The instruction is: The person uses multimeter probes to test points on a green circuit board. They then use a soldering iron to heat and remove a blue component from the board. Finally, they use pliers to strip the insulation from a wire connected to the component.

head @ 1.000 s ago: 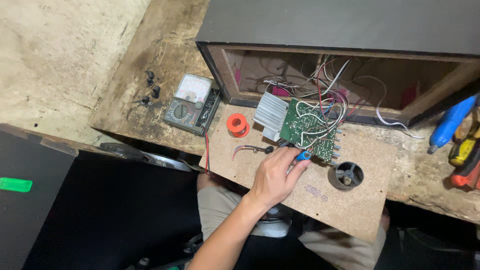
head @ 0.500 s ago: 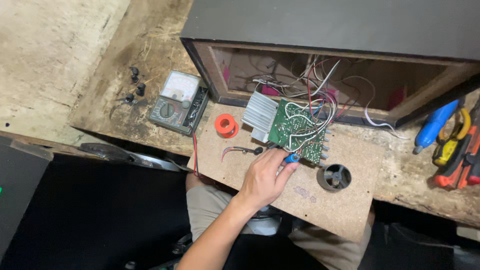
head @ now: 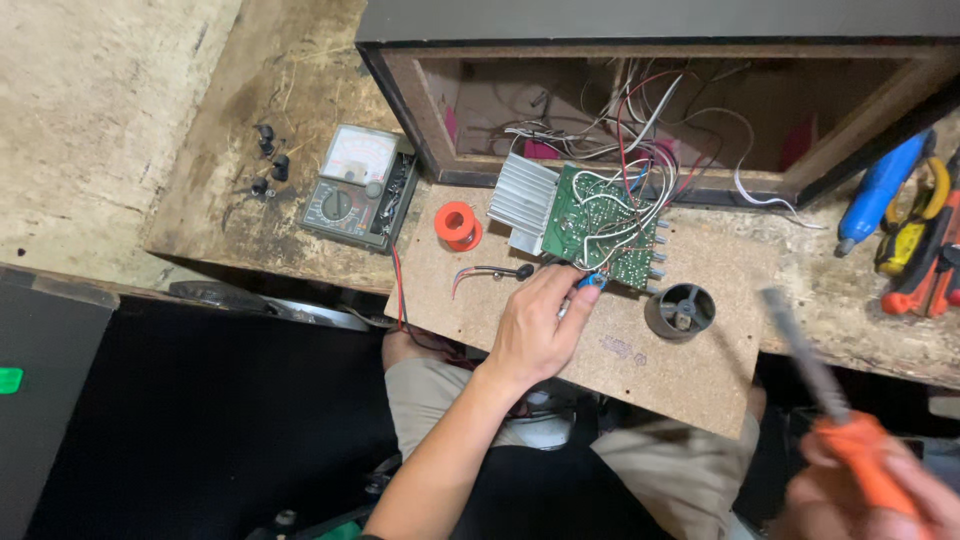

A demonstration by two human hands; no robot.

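Resting: the left hand [head: 535, 330] lies on the chipboard panel [head: 690, 380], fingers curled, fingertips [head: 572, 285] touching the near edge of the green circuit board [head: 605, 225].
Left grip: pinched on a small blue part [head: 590, 282] at that edge; how firmly it is held is hard to tell.
Right hand: the right hand [head: 880, 495] is at the lower right of the view, blurred, closed around the orange handle of a screwdriver [head: 835, 410].
Tool axis: the screwdriver's shaft slants up and to the left, its tip toward the circuit board but well apart from it.
Nearer hand: the left hand is at the circuit board; the right hand is far to the board's lower right.
Board position: the circuit board sits on the chipboard panel, just in front of the open wooden cabinet [head: 660, 110], its long axis running left to right with a slight tilt.
Left of board: a ribbed metal heatsink [head: 520, 200] is joined to it; further left lie an orange spool [head: 459, 224] and an analogue multimeter [head: 358, 185].
Behind board: a tangle of wires [head: 640, 140] runs from the circuit board into the cabinet.
Right of board: a round black plastic part [head: 680, 310] stands just beside its lower right corner; much further right lies a group of hand tools [head: 910, 230].
Near board edge: a black probe with red lead [head: 490, 272] lies just left of the left hand.
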